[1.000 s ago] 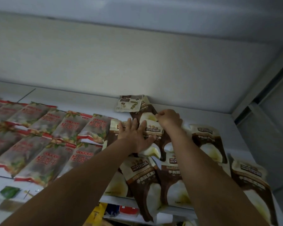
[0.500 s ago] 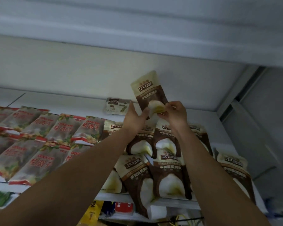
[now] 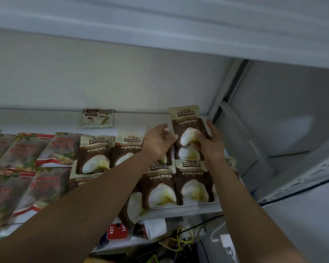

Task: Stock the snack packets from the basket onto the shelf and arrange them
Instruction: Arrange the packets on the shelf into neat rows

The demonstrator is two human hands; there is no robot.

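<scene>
Packet (image 3: 186, 120) upright over the shelf's (image 3: 46, 121) right rear corner, long axis toward the back edge, pinched at its lower end by the right hand (image 3: 209, 145), the nearer; left hand (image 3: 158, 141) curled at its left edge, hold unclear.

Two bare arms come into view from the bottom edge: the left forearm (image 3: 95, 202) from 7 o'clock and the right forearm (image 3: 241, 202) from 5 o'clock. Both are uncovered up to the left hand (image 3: 158, 143) and right hand (image 3: 210, 147).
</scene>
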